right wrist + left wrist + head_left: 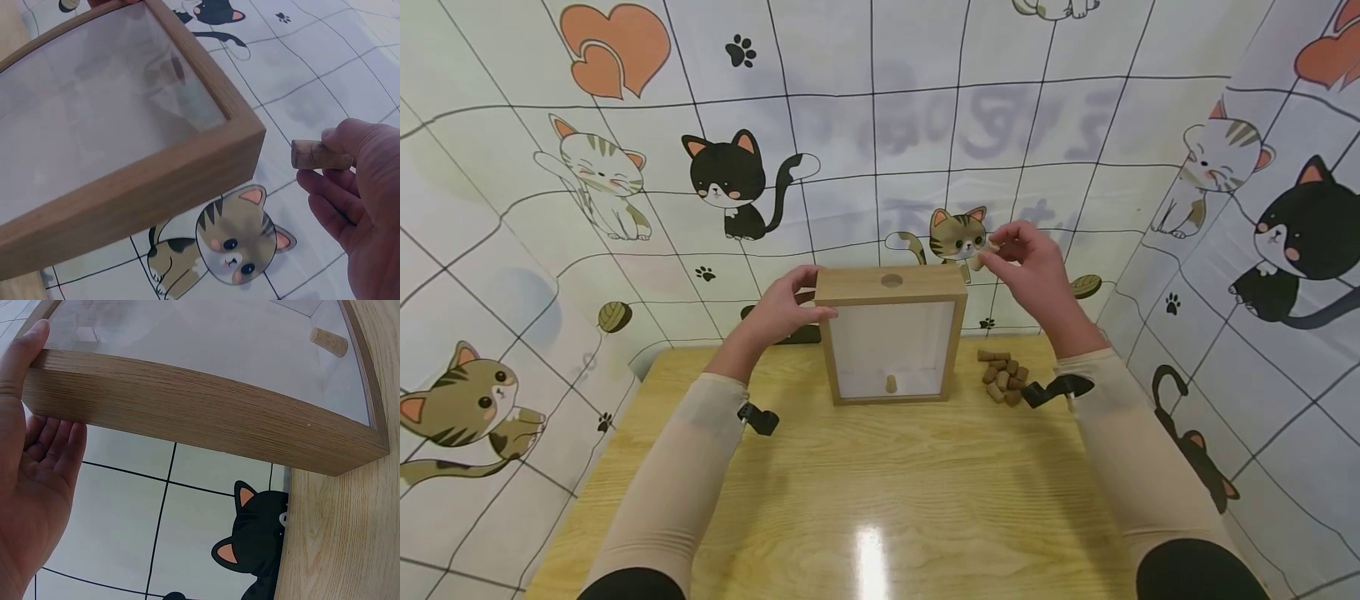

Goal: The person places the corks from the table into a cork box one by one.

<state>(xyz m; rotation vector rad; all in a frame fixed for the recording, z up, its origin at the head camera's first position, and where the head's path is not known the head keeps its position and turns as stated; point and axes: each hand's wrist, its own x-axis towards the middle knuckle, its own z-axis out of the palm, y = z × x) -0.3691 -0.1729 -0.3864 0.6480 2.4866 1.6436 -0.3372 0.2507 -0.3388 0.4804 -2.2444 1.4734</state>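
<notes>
A shallow wooden box frame (850,287) with a clear front stands upright on the table, a round hole (892,281) in its top edge. Inside, at the bottom, is one cork (891,384). My left hand (778,308) grips the box's upper left corner, thumb on the front and fingers (70,447) round behind. Off the upper right corner, my right hand (1030,262) pinches another cork (309,154) between thumb and fingers, apart from the box. The right wrist view shows this cork lying sideways, its far end covered by the fingers.
Several loose corks (1003,377) lie in a pile on the wooden table (850,483), right of the box. A wall covering (835,133) with printed cats and grid lines rises close behind the box and along both sides.
</notes>
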